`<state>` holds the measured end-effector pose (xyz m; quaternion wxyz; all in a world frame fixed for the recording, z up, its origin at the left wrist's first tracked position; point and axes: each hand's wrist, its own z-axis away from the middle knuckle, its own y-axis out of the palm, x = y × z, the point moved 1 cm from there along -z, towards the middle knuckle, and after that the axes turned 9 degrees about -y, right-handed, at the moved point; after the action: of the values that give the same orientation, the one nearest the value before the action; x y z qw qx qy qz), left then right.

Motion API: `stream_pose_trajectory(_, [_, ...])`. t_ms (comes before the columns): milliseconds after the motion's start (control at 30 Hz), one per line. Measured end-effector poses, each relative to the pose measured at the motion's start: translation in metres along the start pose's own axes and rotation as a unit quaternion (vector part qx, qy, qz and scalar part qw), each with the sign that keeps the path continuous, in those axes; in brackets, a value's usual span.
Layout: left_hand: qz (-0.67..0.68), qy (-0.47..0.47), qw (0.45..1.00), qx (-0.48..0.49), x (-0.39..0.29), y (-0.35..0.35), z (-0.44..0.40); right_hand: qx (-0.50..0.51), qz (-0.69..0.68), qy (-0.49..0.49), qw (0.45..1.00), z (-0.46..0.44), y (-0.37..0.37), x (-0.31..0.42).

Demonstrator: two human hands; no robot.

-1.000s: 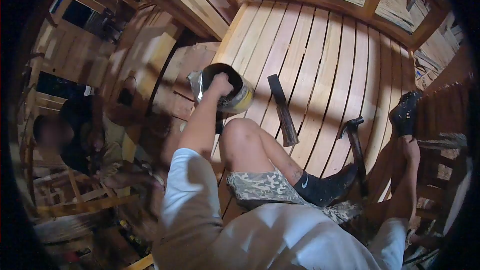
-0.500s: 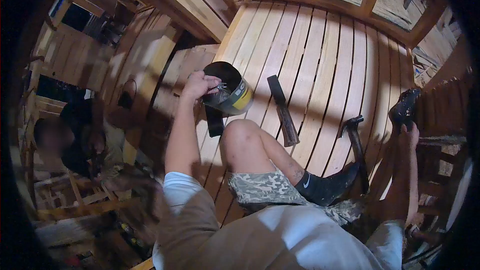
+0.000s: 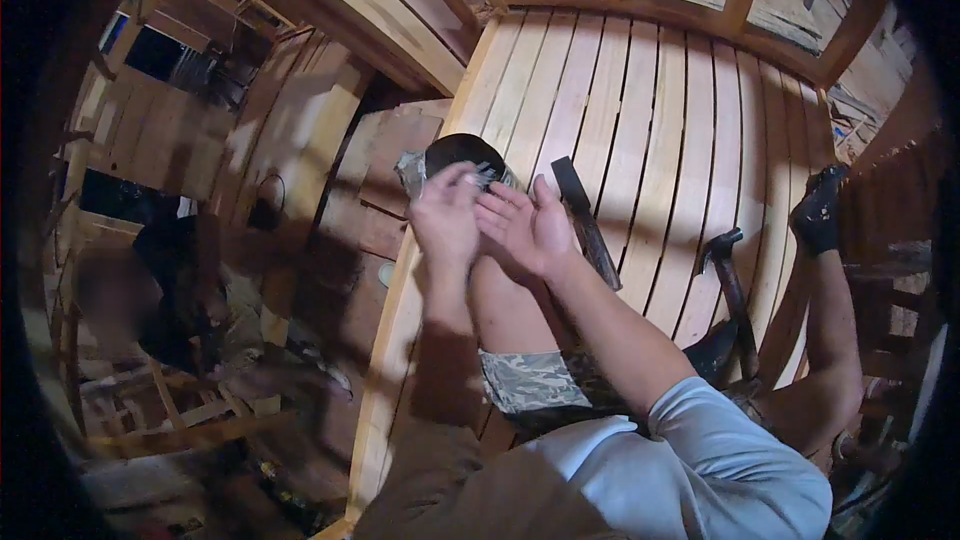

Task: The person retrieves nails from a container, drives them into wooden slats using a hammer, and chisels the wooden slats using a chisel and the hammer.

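My left hand (image 3: 446, 220) is closed on a bunch of nails (image 3: 483, 175), thin and shiny, above my raised knee. Close beside it my right hand (image 3: 533, 228) is open, palm up, its fingers spread toward the nails. Behind both hands stands a dark bucket (image 3: 462, 150), largely covered by them. To the right of the bucket, a tool with a flat black end and a wooden handle (image 3: 597, 255) lies on the slatted deck (image 3: 640, 150). A hammer (image 3: 735, 300) lies farther right, near my foot.
My other foot, in a dark sock (image 3: 818, 215), rests at the deck's right side. Wooden railing (image 3: 640, 5) bounds the far edge. On the left, beyond the deck's edge, a person (image 3: 190, 290) sits lower down among timber pieces.
My left hand has lifted nails out of the bucket and moved right, nearer to me. My right hand has left the foot and come over beside the left, palm up.
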<state>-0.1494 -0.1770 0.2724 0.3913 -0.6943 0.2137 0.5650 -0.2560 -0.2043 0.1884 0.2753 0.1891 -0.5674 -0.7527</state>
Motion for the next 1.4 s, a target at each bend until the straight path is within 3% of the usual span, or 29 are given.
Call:
stream_pose_trajectory(100, [0.047,-0.014,0.998,0.05,0.002,0.024,0.044,0.053,-0.075,-0.021,0.995,0.006,0.003,-0.002])
stream_pose_trajectory(167, [-0.114,0.139,0.983,0.046,0.016,0.039,0.059,0.066,-0.105,-0.071,0.99,0.009,-0.005,0.008])
stream_pose_trajectory(333, [-0.126,0.199,0.959,0.158,0.023,0.069,0.076,0.007,-0.118,-0.101,0.988,0.023,-0.035,0.04])
stream_pose_trajectory(400, [-0.146,0.299,0.931,0.147,0.018,0.075,0.078,0.077,-0.153,-0.117,0.978,0.032,-0.035,0.048])
stream_pose_trajectory(433, [-0.143,0.3,0.93,0.153,0.017,0.077,0.079,0.004,-0.11,-0.139,0.984,0.036,-0.033,0.051])
stream_pose_trajectory(467, [-0.11,0.289,0.94,0.144,0.016,0.078,0.079,0.004,-0.112,-0.144,0.983,0.038,-0.035,0.052])
stream_pose_trajectory(533, [-0.079,0.279,0.948,0.135,0.01,0.078,0.082,0.131,-0.191,-0.114,0.966,0.042,-0.027,0.051])
stream_pose_trajectory(567, [-0.074,0.278,0.954,0.086,0.006,0.075,0.087,0.067,-0.161,-0.133,0.976,0.047,-0.026,0.05])
stream_pose_trajectory(600, [-0.069,0.276,0.958,0.036,0.003,0.073,0.09,0.067,-0.163,-0.133,0.975,0.052,-0.016,0.052])
stream_pose_trajectory(633, [-0.07,0.276,0.958,0.037,0.006,0.074,0.089,-0.007,-0.138,-0.148,0.979,0.056,-0.011,0.053])
stream_pose_trajectory(667, [0.002,0.233,0.973,-0.002,0.013,0.074,0.087,-0.08,-0.112,-0.161,0.977,0.059,-0.006,0.053])
stream_pose_trajectory(733, [0.071,0.188,0.978,-0.048,0.014,0.068,0.075,-0.107,-0.085,-0.16,0.978,0.067,-0.002,0.062])
stream_pose_trajectory(800, [0.275,-0.088,0.949,-0.124,0.015,0.053,0.05,-0.136,-0.054,-0.156,0.977,0.07,-0.009,0.067])
stream_pose_trajectory(833, [0.276,-0.088,0.948,-0.131,0.02,0.05,0.038,-0.147,0.008,-0.211,0.966,0.069,-0.015,0.068])
stream_pose_trajectory(900, [0.458,-0.251,0.852,0.034,0.034,0.049,0.021,-0.189,0.113,-0.267,0.938,0.064,0.003,0.062])
stream_pose_trajectory(933, [0.463,-0.245,0.851,0.028,0.022,0.05,0.027,-0.158,0.155,-0.269,0.937,0.057,0.016,0.056])
stream_pose_trajectory(1000, [0.477,-0.298,0.814,0.145,0.001,0.066,0.047,-0.087,0.248,-0.299,0.917,0.048,0.045,0.034])
stream_pose_trajectory(1033, [0.481,-0.299,0.819,0.096,0.008,0.069,0.045,-0.047,0.343,-0.338,0.875,0.039,0.049,0.025])
stream_pose_trajectory(1067, [0.484,-0.3,0.821,0.048,0.015,0.07,0.043,-0.023,0.375,-0.328,0.867,0.043,0.053,0.022])
stream_pose_trajectory(1100, [0.566,-0.285,0.763,0.129,0.015,0.064,0.043,-0.004,0.337,-0.336,0.879,0.048,0.06,0.02])
stream_pose_trajectory(1233, [0.625,-0.273,0.722,0.121,0.016,0.064,0.052,0.022,0.231,-0.356,0.905,0.061,0.069,0.016])
stream_pose_trajectory(1333, [0.694,-0.315,0.639,0.101,0.021,0.07,0.059,0.028,0.173,-0.342,0.923,0.073,0.081,0.013])
stream_pose_trajectory(1367, [0.737,-0.264,0.597,0.173,0.03,0.073,0.061,0.029,0.176,-0.346,0.921,0.073,0.077,0.014])
stream_pose_trajectory(1400, [0.74,-0.265,0.594,0.176,0.029,0.074,0.063,0.047,0.212,-0.355,0.909,0.072,0.075,0.015])
